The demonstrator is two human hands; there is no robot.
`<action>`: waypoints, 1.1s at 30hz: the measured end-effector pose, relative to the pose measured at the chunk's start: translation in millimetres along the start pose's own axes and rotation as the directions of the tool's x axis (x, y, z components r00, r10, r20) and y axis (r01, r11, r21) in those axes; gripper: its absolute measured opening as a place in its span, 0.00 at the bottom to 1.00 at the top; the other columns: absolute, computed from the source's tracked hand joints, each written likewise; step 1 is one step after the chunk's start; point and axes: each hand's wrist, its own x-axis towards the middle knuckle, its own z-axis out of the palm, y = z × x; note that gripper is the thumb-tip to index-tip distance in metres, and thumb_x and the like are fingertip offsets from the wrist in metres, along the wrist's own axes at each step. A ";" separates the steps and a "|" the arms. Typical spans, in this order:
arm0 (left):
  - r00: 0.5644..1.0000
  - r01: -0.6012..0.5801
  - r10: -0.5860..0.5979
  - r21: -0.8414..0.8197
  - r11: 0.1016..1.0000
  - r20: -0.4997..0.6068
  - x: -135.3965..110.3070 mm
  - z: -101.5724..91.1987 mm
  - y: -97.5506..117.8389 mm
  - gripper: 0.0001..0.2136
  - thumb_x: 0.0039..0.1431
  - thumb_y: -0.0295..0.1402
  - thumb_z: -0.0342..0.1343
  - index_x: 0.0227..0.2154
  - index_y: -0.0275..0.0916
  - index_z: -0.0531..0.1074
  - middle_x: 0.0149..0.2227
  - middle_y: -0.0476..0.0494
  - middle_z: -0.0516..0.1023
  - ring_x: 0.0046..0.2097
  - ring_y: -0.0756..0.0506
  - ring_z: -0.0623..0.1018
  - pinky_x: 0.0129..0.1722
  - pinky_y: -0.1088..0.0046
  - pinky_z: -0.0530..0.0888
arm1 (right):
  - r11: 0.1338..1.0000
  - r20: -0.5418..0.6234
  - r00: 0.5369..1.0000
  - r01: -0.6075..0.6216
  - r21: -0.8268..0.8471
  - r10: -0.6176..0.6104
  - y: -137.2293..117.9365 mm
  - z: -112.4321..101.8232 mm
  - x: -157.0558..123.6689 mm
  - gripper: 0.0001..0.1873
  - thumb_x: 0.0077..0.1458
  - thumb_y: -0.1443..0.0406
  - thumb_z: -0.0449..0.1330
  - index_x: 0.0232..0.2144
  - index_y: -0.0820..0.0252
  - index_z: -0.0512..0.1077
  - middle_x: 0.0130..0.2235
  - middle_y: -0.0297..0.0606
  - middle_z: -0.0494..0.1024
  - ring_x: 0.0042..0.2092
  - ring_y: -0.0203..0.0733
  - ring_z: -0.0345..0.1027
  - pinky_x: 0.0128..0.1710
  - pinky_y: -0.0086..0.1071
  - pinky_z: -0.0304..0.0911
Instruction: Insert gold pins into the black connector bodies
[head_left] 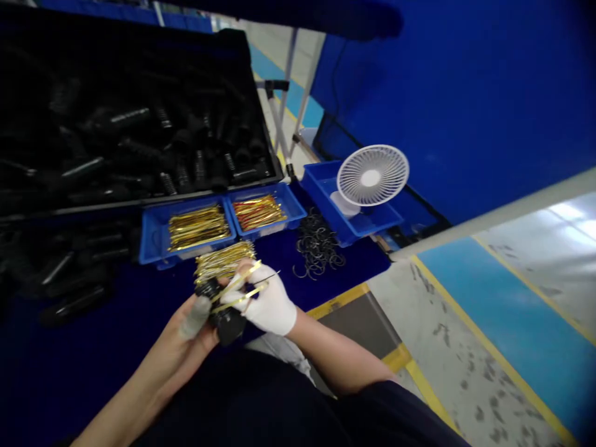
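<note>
Over the dark blue bench top (335, 267), held just off its near edge, the work in hand is as follows. Left hand (174, 354): bare, curled nearly shut around a black cylindrical part (227, 324), with one finger sheathed in a grey finger cot (194, 318). Right hand (270, 304): white-gloved, mostly closed, pinching two gold-coloured strips (237, 288) whose ends lie across the black part; whether they are fixed to it cannot be told. Directly ahead, touching the gloved fingers' far side, lies a loose bundle of gold strips (224, 261). Beyond it, side by side, stand two blue plastic trays (156, 245), one holding sorted gold strips (198, 226), the other red-and-gold strips (258, 211). To their right lies a heap of black wire rings (317, 245), next to a third blue tray (326, 180) with a white desk fan (372, 176) at it. Left of the hands, an open black case (246, 62) holds many black spring-fitted parts (181, 155), with more black parts (74, 267) lying on the bench beside it.
</note>
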 end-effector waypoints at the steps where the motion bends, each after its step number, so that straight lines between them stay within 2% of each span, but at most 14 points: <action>1: 1.000 -0.004 0.004 -0.003 1.000 0.001 -6.8 -3.2 5.2 0.23 0.62 0.43 0.62 0.59 0.45 0.71 0.57 0.39 0.77 0.54 0.35 0.78 0.49 0.59 0.79 | 0.999 -0.050 0.999 0.009 -0.045 -0.011 0.6 0.5 -2.6 0.15 0.57 0.54 0.65 0.28 0.58 0.72 0.30 0.35 0.73 0.32 0.39 0.68 0.36 0.34 0.68; 4: 1.000 -0.009 0.009 0.022 1.000 0.024 -9.5 -1.0 12.4 0.24 0.64 0.45 0.59 0.60 0.40 0.70 0.57 0.34 0.75 0.55 0.35 0.77 0.50 0.59 0.78 | 0.983 0.008 0.999 0.046 -0.179 -0.046 -5.7 0.5 -9.3 0.10 0.61 0.60 0.62 0.29 0.56 0.70 0.33 0.35 0.73 0.35 0.40 0.69 0.39 0.33 0.66; 6: 0.999 -0.037 0.037 0.079 0.996 0.004 -5.7 1.8 14.3 0.25 0.61 0.44 0.62 0.59 0.40 0.71 0.57 0.34 0.75 0.51 0.37 0.79 0.47 0.62 0.80 | 0.978 0.072 0.997 0.046 -0.204 -0.032 -10.2 -2.5 -10.1 0.09 0.61 0.62 0.61 0.29 0.56 0.69 0.33 0.34 0.74 0.36 0.39 0.69 0.39 0.33 0.65; 9: 0.994 -0.094 0.100 0.107 0.990 -0.053 -4.3 4.0 16.1 0.24 0.53 0.37 0.70 0.54 0.45 0.74 0.51 0.41 0.78 0.43 0.43 0.81 0.40 0.69 0.80 | 0.976 0.028 0.998 -0.041 -0.216 0.048 -8.9 -9.6 -6.4 0.09 0.60 0.64 0.62 0.28 0.56 0.68 0.31 0.33 0.73 0.34 0.39 0.69 0.38 0.33 0.63; 12: 0.991 -0.100 0.109 0.110 0.989 -0.077 -5.7 3.0 14.8 0.20 0.49 0.39 0.73 0.45 0.41 0.78 0.41 0.43 0.80 0.38 0.45 0.81 0.37 0.71 0.79 | 0.965 -0.002 0.994 -0.102 -0.241 0.105 -2.6 -12.1 -4.3 0.09 0.59 0.64 0.62 0.27 0.57 0.68 0.30 0.32 0.73 0.34 0.39 0.68 0.39 0.33 0.63; 17: 0.993 -0.108 0.115 0.267 0.958 -0.010 0.3 -9.3 5.2 0.17 0.48 0.36 0.73 0.40 0.36 0.80 0.36 0.42 0.82 0.34 0.47 0.79 0.34 0.77 0.75 | 0.976 0.015 0.996 -0.085 -0.202 0.090 -3.2 -7.7 -9.5 0.09 0.61 0.63 0.60 0.28 0.57 0.70 0.30 0.33 0.75 0.34 0.39 0.70 0.38 0.33 0.64; 20: 0.996 -0.082 0.085 0.267 0.960 0.002 4.4 -15.2 5.1 0.15 0.50 0.36 0.72 0.40 0.35 0.81 0.35 0.41 0.82 0.34 0.48 0.79 0.34 0.76 0.75 | 0.967 0.153 0.985 0.112 -0.230 -0.078 -3.1 -10.0 -13.8 0.11 0.62 0.62 0.61 0.27 0.57 0.71 0.29 0.34 0.75 0.32 0.39 0.69 0.35 0.32 0.63; 22: 0.999 -0.024 0.030 0.234 0.972 -0.025 5.6 -17.3 9.1 0.16 0.50 0.38 0.71 0.40 0.35 0.80 0.35 0.40 0.83 0.33 0.46 0.79 0.34 0.74 0.76 | 0.923 0.272 0.931 0.307 -0.231 -0.242 2.4 -11.8 -17.5 0.09 0.62 0.62 0.62 0.29 0.56 0.73 0.29 0.34 0.75 0.30 0.38 0.67 0.33 0.33 0.61; 23: 0.999 -0.004 0.015 0.220 0.975 -0.045 5.9 -18.6 11.6 0.18 0.50 0.40 0.72 0.40 0.35 0.80 0.35 0.39 0.83 0.33 0.45 0.80 0.34 0.73 0.76 | 0.912 0.275 0.917 0.351 -0.210 -0.290 6.1 -12.2 -19.3 0.08 0.62 0.62 0.62 0.30 0.56 0.73 0.29 0.34 0.75 0.30 0.38 0.67 0.33 0.33 0.60; 24: 0.998 0.002 0.014 0.216 0.976 -0.069 6.1 -20.6 14.0 0.19 0.49 0.41 0.72 0.41 0.35 0.80 0.35 0.38 0.83 0.34 0.44 0.81 0.35 0.71 0.77 | 0.924 0.219 0.931 0.335 -0.184 -0.294 9.7 -12.1 -20.8 0.08 0.62 0.62 0.62 0.30 0.56 0.73 0.29 0.34 0.75 0.31 0.38 0.67 0.33 0.33 0.60; 26: 0.990 -0.030 0.064 0.254 0.967 -0.125 6.5 -26.6 16.6 0.20 0.48 0.42 0.72 0.42 0.35 0.79 0.36 0.37 0.84 0.37 0.41 0.82 0.36 0.70 0.77 | 0.985 -0.020 0.987 0.161 -0.067 -0.162 12.6 -10.7 -21.7 0.10 0.63 0.59 0.61 0.30 0.56 0.73 0.29 0.34 0.73 0.30 0.38 0.66 0.33 0.33 0.60; 28: 0.975 -0.085 0.148 0.338 0.937 -0.166 7.1 -33.8 15.1 0.21 0.50 0.41 0.72 0.44 0.35 0.78 0.39 0.36 0.84 0.42 0.41 0.82 0.40 0.70 0.76 | 0.975 -0.249 0.967 0.004 0.222 0.053 6.1 -7.9 -19.0 0.18 0.65 0.53 0.57 0.27 0.56 0.70 0.24 0.30 0.66 0.24 0.36 0.59 0.28 0.32 0.56; 31: 0.959 -0.116 0.217 0.447 0.887 -0.182 8.6 -41.7 6.9 0.20 0.54 0.41 0.69 0.46 0.36 0.77 0.42 0.35 0.83 0.46 0.40 0.81 0.44 0.69 0.75 | 0.746 -0.334 0.911 0.046 0.665 0.241 -16.5 0.7 -10.1 0.29 0.68 0.46 0.48 0.20 0.56 0.61 0.18 0.25 0.51 0.18 0.32 0.43 0.22 0.30 0.50; 33: 0.956 -0.121 0.231 0.476 0.871 -0.179 10.5 -43.9 1.2 0.20 0.55 0.42 0.68 0.46 0.36 0.77 0.42 0.36 0.83 0.46 0.40 0.80 0.46 0.67 0.75 | 0.622 -0.308 0.917 0.089 0.778 0.254 -27.4 10.6 -4.8 0.31 0.67 0.46 0.48 0.18 0.56 0.58 0.17 0.24 0.49 0.17 0.31 0.41 0.22 0.30 0.50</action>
